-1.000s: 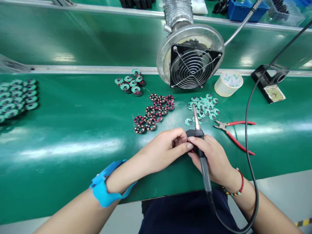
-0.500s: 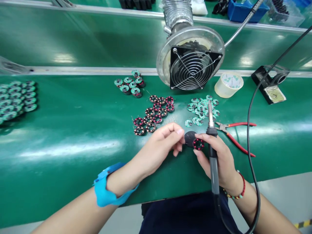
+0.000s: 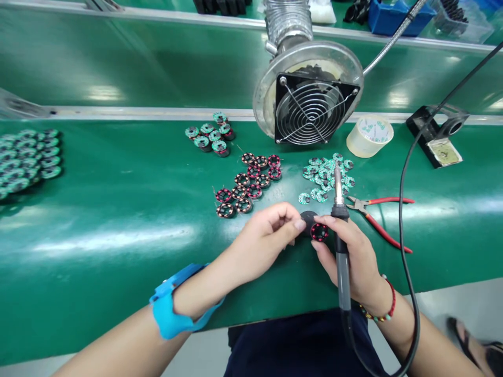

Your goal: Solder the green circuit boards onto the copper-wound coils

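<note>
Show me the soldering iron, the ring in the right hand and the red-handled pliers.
Soldering iron (image 3: pixel 343 264): head view, grey part of the handle.
Ring (image 3: pixel 313 232): head view, left side of the rim.
Red-handled pliers (image 3: pixel 360 204): head view, metal joint.

This looks like an electronics assembly workshop: a long, glossy green workbench (image 3: pixel 78 293) carries ranks of round green circuit-board parts (image 3: pixel 27 157) at nine o'clock. A black-and-grey pencil-shaped soldering iron (image 3: pixel 343 277) is at four o'clock, and its angular black stand (image 3: pixel 422 136) sits between two and three. At one o'clock, a square black wire-grilled fan (image 3: pixel 310 116) fronts a silvery ribbed duct (image 3: pixel 288 21).
</note>
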`<state>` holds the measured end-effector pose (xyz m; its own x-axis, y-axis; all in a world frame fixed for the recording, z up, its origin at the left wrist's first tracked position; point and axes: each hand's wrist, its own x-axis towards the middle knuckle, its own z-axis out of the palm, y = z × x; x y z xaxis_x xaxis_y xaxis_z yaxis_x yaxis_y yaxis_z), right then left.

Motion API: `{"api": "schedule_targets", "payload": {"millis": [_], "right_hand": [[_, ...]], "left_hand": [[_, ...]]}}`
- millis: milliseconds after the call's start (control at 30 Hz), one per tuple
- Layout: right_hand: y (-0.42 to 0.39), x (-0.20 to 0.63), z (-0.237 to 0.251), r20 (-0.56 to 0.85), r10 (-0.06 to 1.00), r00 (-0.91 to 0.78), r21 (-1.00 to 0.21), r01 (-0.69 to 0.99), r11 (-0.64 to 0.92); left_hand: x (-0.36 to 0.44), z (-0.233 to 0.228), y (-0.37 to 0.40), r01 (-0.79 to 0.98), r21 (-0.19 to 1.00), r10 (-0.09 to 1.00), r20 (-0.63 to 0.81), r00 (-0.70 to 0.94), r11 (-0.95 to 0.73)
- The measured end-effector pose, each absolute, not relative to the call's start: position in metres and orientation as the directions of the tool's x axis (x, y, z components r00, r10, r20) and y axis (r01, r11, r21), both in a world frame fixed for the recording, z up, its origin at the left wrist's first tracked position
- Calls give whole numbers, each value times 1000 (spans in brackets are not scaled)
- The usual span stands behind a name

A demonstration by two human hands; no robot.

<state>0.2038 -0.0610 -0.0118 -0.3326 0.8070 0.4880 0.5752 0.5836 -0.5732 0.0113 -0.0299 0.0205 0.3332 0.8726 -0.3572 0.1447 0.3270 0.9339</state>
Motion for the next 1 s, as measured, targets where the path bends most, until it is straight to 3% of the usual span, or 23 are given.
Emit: {"api": "schedule_targets", "payload": {"millis": [100, 233, 400, 500, 733, 867, 1000], "right_hand": [[-61, 203, -13, 508, 813, -285, -573, 592, 566], [-59, 198, -12, 524, 808, -269, -572, 592, 568], [-58, 195, -3, 469, 808, -358, -565, 581, 586], [-57, 211, 1, 394, 797, -457, -556, 572, 603], [-45, 300, -13, 199, 899, -389, -274, 859, 432], [-40, 334, -19, 176, 928, -329, -177, 917, 359], [-37, 338, -20, 161, 920, -358, -119, 918, 378]], "left_hand": [[12, 18, -32, -8, 923, 885, -365, 290, 384], [26, 13, -41, -195, 824, 796, -408, 446, 532], [33, 10, -43, -309, 691, 739, -493, 459, 653], [27, 11, -38, -304, 697, 747, -509, 427, 649], [20, 15, -35, -151, 800, 771, -482, 417, 581], [22, 17, -36, -166, 773, 731, -474, 491, 613], [22, 18, -37, -223, 707, 697, -498, 517, 671]]}}
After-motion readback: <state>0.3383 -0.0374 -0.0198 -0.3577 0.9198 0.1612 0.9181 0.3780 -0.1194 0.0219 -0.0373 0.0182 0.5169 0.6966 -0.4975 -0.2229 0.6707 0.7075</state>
